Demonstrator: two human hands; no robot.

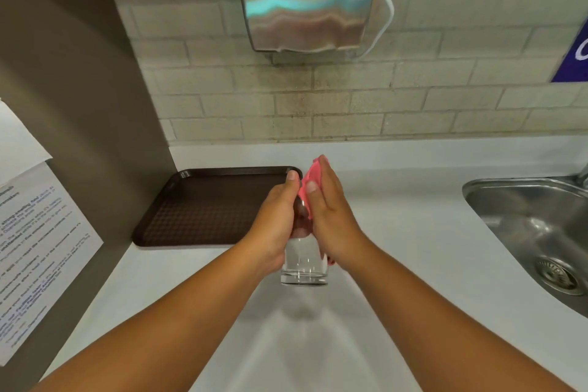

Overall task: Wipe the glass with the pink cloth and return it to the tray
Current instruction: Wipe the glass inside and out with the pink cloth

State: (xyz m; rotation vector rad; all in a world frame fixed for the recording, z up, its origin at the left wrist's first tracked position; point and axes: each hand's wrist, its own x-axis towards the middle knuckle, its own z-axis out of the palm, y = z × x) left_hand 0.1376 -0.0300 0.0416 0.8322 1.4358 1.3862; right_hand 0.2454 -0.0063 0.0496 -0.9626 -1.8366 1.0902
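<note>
Wiping looks mid-way: the left hand [276,216] fingers clasp the glass [304,259] held above the worktop [413,232], the right hand [331,216] presses the pink cloth [313,173] against it, and the empty tray [206,207] at ten o'clock awaits its return.

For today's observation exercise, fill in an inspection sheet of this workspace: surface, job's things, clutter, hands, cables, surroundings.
Surface: white counter, bare where visible.
Job's things: glass held above the counter, base toward the camera; pink cloth pressed on its right side; brown tray empty, left of the hands.
Clutter: nothing seen.
Hands: left hand holds the glass in its grip; right hand presses the cloth against it.
Cables: pale blue cords draped over the hand dryer.
Surroundings: tiled wall, steel sink at right, printed notice at left.
</note>
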